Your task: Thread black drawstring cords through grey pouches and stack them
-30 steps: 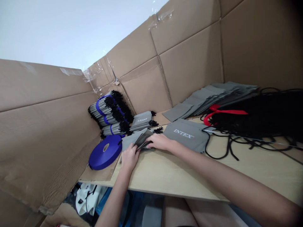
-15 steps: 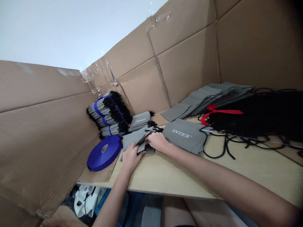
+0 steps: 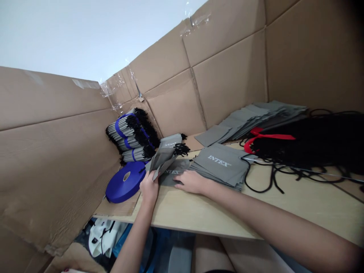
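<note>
My left hand (image 3: 149, 185) is wrapped round the lower end of some grey pouches (image 3: 163, 159), which tilt up with black cord ends at their far side. My right hand (image 3: 190, 181) rests with its fingers spread on a flat grey pouch (image 3: 173, 172) marked INTEX, and grips nothing. Right of it lies a fanned stack of grey INTEX pouches (image 3: 220, 161), with a thin metal rod and a black cord at its right edge. Behind the held pouches is a small pile of corded pouches (image 3: 171, 141).
Bundles of pouches tied with blue ribbon (image 3: 131, 134) stand at the left, behind a blue ribbon roll (image 3: 125, 182). Farther right are plain grey pieces (image 3: 241, 119) and black cords (image 3: 318, 140) with a red tie. Cardboard walls (image 3: 227, 72) surround the wooden table (image 3: 227, 212).
My left hand has moved left and lifted the pouches upright. My right hand has let go of them and come down onto the flat pouch, whose print now shows.
</note>
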`<state>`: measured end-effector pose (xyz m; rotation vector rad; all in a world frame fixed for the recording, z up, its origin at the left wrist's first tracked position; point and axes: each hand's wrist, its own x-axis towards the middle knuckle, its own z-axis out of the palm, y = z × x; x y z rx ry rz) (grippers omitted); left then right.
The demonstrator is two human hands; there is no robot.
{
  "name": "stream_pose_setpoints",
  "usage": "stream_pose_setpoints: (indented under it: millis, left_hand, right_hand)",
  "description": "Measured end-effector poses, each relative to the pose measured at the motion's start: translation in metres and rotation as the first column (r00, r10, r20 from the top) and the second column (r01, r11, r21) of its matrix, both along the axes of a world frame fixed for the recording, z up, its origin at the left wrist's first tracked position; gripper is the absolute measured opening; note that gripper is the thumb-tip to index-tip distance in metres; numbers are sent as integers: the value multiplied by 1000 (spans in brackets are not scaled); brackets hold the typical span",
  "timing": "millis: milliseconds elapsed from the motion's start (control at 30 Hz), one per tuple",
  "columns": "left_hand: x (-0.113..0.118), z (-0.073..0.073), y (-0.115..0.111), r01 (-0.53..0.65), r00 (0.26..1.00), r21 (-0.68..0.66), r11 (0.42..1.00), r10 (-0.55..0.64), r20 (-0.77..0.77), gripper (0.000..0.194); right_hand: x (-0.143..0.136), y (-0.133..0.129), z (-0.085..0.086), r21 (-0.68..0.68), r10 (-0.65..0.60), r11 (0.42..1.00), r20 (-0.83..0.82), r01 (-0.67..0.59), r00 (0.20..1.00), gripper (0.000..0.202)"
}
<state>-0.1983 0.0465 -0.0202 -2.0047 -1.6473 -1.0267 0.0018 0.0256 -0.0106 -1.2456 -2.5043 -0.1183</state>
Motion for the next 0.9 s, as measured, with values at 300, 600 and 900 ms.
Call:
stream_pose_setpoints:
  millis: [300,600,900]
  left_hand:
    - [-29,25,13,-28,663,368,930,-258,703,33]
    - [-5,18,10,408,182,339,847,-440,879,50]
    - [-15,30,-13,563,405,206,801,-485,775,113]
  right_hand:
    - [17,3,29,-96,11,994,-432,-59,902,46]
    - [36,34,33,-227,-51,871,-924,-435,379,119]
    - [42,19,32,-313,-114,651,-941,-692,318,87]
